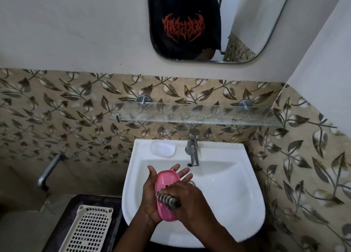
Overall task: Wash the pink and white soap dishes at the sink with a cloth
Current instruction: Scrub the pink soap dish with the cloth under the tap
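Note:
The pink soap dish [167, 183] lies in the palm of my left hand [152, 196], over the white sink [228, 191]. The fingers of that hand stretch out straight behind the dish. My right hand [187, 200] grips a striped grey cloth [169, 200] and presses it onto the near half of the pink dish. The white soap dish [162, 148] sits on the sink's back left rim, apart from both hands.
A chrome tap [192, 149] stands at the back of the sink. Above it is a glass shelf [199, 114], and higher up a mirror [209, 24]. A white perforated basket [89, 231] lies on a dark surface to the left. A metal pipe [47, 172] juts from the left wall.

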